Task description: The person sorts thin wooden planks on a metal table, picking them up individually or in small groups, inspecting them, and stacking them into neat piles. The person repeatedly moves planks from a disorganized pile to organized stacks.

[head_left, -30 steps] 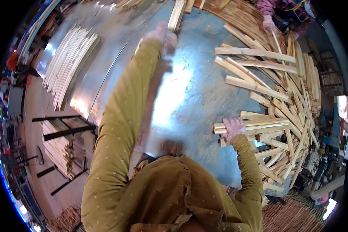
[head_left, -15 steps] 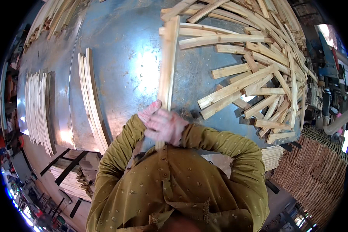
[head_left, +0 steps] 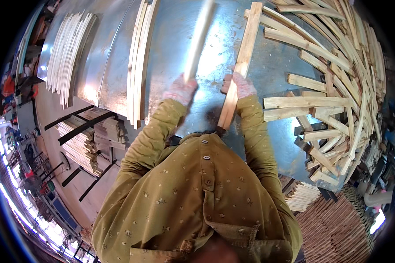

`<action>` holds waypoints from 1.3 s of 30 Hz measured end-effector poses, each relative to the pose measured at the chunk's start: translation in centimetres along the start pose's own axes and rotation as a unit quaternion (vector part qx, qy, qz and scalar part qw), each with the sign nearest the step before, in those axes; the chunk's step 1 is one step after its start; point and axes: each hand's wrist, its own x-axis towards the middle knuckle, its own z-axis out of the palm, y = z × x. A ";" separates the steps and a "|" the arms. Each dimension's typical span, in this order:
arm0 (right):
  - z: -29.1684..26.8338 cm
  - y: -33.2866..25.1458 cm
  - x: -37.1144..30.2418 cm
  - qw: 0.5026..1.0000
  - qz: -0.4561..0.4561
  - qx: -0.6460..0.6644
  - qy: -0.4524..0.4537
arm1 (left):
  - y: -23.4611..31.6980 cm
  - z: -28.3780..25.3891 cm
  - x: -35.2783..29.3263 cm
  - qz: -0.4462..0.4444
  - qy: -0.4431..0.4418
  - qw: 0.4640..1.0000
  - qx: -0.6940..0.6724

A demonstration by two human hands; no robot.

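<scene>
My left hand (head_left: 180, 90) grips the left slat (head_left: 200, 37) by its near end, right hand (head_left: 243, 85) the right slat (head_left: 249, 39) nearside of middle, hands apart over the table (head_left: 171, 44); I should keep far ends off the pile (head_left: 311, 101).

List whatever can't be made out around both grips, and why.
All in the head view:
1. Left strip in the left grip: surface blurred, far end cut off by the upper edge.
2. Right grip: palm hidden by the right strip.
3. Neighbouring strips: far ends cut off above.
</scene>
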 end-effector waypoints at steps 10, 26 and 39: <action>13.3 4.2 0.4 0.948 0.006 -0.319 -0.014 | -2.6 -11.0 -3.0 0.073 0.304 0.831 0.461; 2.3 -9.4 -2.7 0.576 -0.116 -0.809 -0.013 | -3.6 -14.1 -5.3 -0.125 0.152 0.926 0.323; -7.1 -11.2 -7.7 0.559 -0.249 -0.785 -0.098 | -3.0 -3.0 0.3 0.199 -0.118 0.971 0.056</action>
